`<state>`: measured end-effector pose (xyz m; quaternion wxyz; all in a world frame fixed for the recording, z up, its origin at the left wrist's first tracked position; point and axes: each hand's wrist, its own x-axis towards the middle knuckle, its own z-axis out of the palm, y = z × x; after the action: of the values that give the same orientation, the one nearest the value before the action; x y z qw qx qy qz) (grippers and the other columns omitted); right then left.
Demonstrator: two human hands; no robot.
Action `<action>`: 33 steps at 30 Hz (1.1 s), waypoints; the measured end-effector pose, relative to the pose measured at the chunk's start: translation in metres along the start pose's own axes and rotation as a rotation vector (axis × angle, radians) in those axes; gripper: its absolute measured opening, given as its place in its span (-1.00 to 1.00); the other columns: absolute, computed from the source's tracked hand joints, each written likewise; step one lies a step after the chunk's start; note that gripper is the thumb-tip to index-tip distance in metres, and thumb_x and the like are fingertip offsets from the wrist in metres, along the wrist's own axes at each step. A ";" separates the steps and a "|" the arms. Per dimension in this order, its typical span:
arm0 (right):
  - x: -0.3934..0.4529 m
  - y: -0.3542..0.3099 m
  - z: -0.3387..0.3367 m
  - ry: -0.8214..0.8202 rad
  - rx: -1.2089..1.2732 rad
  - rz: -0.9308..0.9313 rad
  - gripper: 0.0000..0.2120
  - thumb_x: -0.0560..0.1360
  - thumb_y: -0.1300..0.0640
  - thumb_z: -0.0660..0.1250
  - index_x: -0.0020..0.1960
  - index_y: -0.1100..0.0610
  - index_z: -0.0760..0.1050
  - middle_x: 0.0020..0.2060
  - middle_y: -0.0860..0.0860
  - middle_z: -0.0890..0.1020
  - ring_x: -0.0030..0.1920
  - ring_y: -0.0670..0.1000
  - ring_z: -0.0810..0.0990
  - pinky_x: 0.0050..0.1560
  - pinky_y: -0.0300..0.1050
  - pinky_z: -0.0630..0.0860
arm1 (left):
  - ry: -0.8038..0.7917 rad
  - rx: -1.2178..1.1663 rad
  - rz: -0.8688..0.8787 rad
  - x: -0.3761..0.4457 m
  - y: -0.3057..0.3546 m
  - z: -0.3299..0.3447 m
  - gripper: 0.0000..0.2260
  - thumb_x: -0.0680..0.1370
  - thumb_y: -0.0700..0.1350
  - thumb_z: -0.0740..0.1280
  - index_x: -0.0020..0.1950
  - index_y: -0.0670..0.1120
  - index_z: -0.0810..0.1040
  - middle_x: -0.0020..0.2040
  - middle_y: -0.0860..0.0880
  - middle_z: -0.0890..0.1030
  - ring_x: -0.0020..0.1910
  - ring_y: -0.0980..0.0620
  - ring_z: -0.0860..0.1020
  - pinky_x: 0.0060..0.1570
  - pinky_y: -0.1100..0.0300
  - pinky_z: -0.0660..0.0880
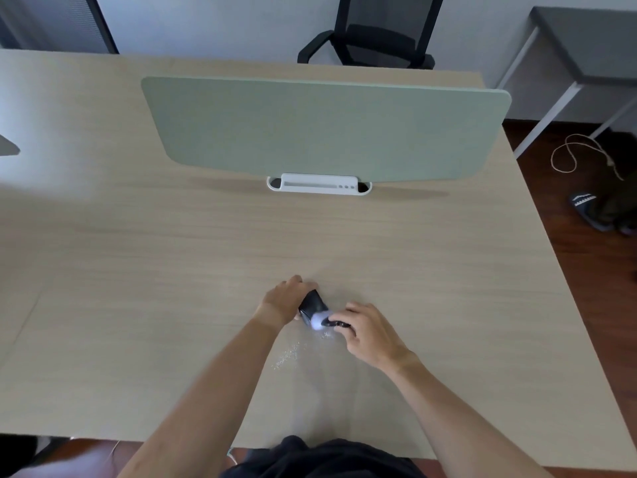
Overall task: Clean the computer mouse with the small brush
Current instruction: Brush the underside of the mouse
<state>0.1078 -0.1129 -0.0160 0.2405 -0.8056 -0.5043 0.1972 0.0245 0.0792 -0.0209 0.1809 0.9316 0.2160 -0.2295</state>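
Observation:
A black computer mouse [312,302] is held tilted just above the wooden desk [138,270], gripped by my left hand [284,298] from its left side. My right hand [367,331] holds a small brush [324,320] with a dark handle and a pale, blurred tuft of bristles. The bristles touch the near end of the mouse. Most of the brush handle is hidden inside my right fingers. Pale specks of dust [287,355] lie scattered on the desk just in front of the mouse.
A grey-green divider panel [324,127] stands across the desk on a white base [319,183]. Behind it is a black office chair [375,32]. A grey side table [586,46], a cord [579,153] and a sandal [586,210] are on the floor at the right.

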 end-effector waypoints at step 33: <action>0.025 -0.008 -0.007 -0.176 -0.019 0.019 -0.76 0.46 0.16 0.24 0.00 -0.08 0.61 -0.18 0.00 0.63 -0.16 0.08 0.56 -0.15 -0.05 0.50 | -0.024 -0.268 -0.138 -0.007 -0.005 0.001 -0.43 0.29 -0.29 0.55 0.24 -0.02 0.49 0.16 -0.09 0.46 0.16 -0.15 0.51 0.06 -0.10 0.55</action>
<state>0.1158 -0.0885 -0.0076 0.1857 -0.7923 -0.5175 0.2645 0.0166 0.0804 -0.0195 0.2902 0.8792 0.3060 -0.2218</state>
